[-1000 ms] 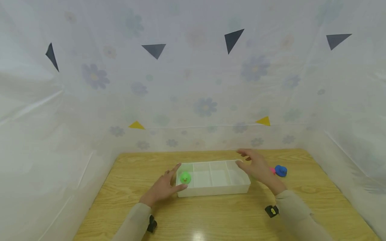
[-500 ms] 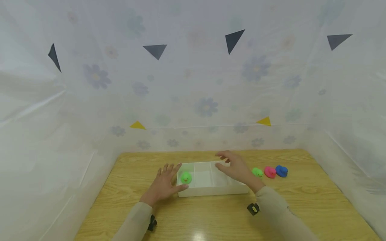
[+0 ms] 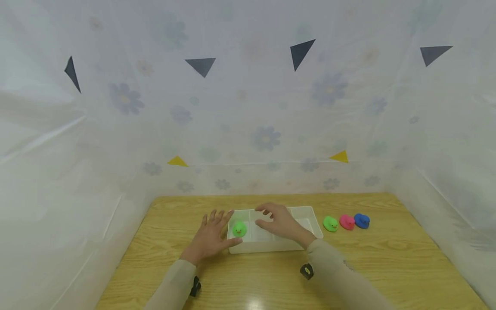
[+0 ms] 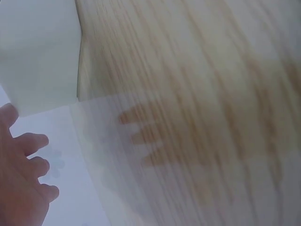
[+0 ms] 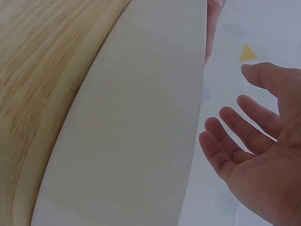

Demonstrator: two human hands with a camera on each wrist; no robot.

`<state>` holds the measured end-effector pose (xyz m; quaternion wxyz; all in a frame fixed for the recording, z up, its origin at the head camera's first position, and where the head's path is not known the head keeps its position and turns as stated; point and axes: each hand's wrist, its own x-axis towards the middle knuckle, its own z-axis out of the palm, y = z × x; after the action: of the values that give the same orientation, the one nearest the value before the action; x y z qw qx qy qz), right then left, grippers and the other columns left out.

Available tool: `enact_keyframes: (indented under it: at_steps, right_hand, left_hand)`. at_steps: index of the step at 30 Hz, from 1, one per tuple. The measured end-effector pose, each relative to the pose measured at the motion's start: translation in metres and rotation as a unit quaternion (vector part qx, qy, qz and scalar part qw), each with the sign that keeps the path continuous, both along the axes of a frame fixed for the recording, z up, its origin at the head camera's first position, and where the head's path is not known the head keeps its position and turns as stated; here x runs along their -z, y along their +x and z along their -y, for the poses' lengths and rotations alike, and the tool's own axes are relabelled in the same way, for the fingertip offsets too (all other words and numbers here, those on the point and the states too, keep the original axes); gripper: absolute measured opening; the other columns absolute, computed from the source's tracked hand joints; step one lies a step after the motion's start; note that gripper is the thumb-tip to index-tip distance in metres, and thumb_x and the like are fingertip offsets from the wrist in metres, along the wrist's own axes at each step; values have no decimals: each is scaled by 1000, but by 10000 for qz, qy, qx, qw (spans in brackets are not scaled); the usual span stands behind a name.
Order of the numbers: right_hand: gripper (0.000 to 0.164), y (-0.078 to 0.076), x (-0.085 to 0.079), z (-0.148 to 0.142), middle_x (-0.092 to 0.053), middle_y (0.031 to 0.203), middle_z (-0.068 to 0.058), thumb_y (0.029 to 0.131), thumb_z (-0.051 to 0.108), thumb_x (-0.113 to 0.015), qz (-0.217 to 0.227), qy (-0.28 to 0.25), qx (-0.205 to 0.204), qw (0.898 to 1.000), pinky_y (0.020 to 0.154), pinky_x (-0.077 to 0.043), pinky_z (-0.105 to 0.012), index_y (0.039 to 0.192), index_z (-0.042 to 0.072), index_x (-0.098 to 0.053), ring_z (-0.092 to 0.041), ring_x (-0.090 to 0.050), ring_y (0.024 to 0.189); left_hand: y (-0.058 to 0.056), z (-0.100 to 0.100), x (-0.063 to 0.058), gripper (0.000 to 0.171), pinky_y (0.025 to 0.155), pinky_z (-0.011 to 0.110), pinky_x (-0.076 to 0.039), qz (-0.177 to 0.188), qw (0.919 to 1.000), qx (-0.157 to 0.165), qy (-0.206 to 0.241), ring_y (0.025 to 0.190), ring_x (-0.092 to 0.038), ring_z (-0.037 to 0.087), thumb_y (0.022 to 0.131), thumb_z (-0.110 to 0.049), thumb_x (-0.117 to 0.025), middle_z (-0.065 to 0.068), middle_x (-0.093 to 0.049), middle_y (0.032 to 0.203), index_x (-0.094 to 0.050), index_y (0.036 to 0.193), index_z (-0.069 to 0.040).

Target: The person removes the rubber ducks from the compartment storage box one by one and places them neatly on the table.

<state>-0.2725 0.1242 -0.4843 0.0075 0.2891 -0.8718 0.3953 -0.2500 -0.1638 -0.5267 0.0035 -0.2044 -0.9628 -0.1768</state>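
A white divided tray lies on the wooden table, with a green rubber duck in its leftmost compartment. Spread at the tray's left end is my left hand, thumb along the front rim. In the left wrist view its fingertips show beside the tray's corner. Over the middle compartments hovers my right hand, fingers loosely bent and nothing between them. The right wrist view has that hand above the tray's long side wall, palm bare.
Right of the tray stand a second green duck, a pink duck and a blue duck in a row. White flowered sheeting closes off the back and both sides of the table.
My right hand has moved left, from the tray's right end to over its middle, uncovering the ducks on the right. The left hand's fingers have spread a little; it stays at the left end.
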Motion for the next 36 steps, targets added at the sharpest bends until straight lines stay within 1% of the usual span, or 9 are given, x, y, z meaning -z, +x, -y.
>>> enact_keyframes:
  at_steps: [6, 9, 12, 19, 23, 26, 28, 32, 36]
  right_hand:
    - [41, -2, 5, 16, -71, 135, -7, 99, 28, -74, 115, 125, -42, 9998, 95, -59, -46, 136, 9, -68, -30, -69, 116]
    - [41, -3, 9, 23, -71, 135, -8, 99, 27, -74, 249, 115, -104, 9996, 95, -58, -48, 136, 9, -68, -30, -68, 116]
    - [42, -3, 12, 28, -70, 137, -9, 99, 26, -74, 420, 139, -146, 9989, 96, -58, -51, 136, 8, -68, -31, -67, 117]
    - [47, -9, 19, 38, -66, 142, -12, 98, 24, -74, 673, 484, -243, 9963, 96, -58, -56, 140, 5, -65, -36, -65, 122]
    - [48, -14, 25, 46, -66, 144, -12, 96, 24, -76, 463, 889, -425, 9941, 101, -57, -55, 140, 7, -65, -36, -65, 126]
    - [48, -17, 29, 52, -67, 144, -9, 95, 25, -77, 150, 1235, -523, 9909, 111, -52, -55, 138, 8, -66, -34, -63, 133]
    - [47, -18, 30, 55, -68, 143, -10, 95, 25, -78, -5, 1355, -552, 9892, 115, -48, -56, 137, 7, -67, -35, -61, 136]
    - [47, -20, 29, 59, -69, 140, -12, 94, 26, -77, -206, 1581, -588, 9855, 118, -45, -56, 135, 5, -68, -36, -60, 137]
    - [47, -19, 25, 61, -68, 142, -12, 94, 27, -77, -200, 1754, -580, 9826, 120, -44, -55, 136, 5, -68, -36, -59, 139]
  left_hand:
    - [0, 0, -1, 100, 128, 72, -10, -3, 10000, 22, 96, 161, -16, 50, 93, -79, -56, 24, -30, 171, -24, 170, -24]
    - [0, 0, 0, 100, 128, 72, -9, 25, 9999, 31, 160, 161, -16, 51, 93, -79, -57, 24, -30, 171, -25, 170, -24]
    - [1, 0, 1, 101, 129, 71, -8, 90, 9999, 28, 124, 162, -14, 50, 93, -80, -55, 24, -28, 172, -22, 170, -25]
    - [1, 1, 1, 101, 128, 72, -8, 52, 9999, 21, 115, 162, -14, 49, 93, -82, -54, 23, -28, 172, -21, 170, -27]
    - [1, 1, 1, 101, 129, 71, -8, 87, 9999, 17, 107, 162, -13, 49, 93, -82, -54, 22, -27, 172, -21, 171, -27]
    - [1, 1, 0, 100, 128, 72, -7, 114, 9998, 34, 166, 162, -12, 49, 93, -81, -55, 23, -27, 172, -23, 170, -26]
    - [1, 1, 0, 100, 128, 72, -7, 128, 9997, 48, 198, 162, -12, 49, 93, -80, -56, 23, -27, 172, -24, 170, -25]
    - [1, 2, 0, 100, 128, 72, -7, 143, 9997, 62, 166, 162, -13, 49, 92, -81, -55, 23, -28, 172, -23, 170, -26]
    - [0, 2, 1, 100, 128, 72, -8, 89, 9998, 89, 156, 162, -14, 50, 92, -81, -55, 23, -29, 171, -23, 170, -27]
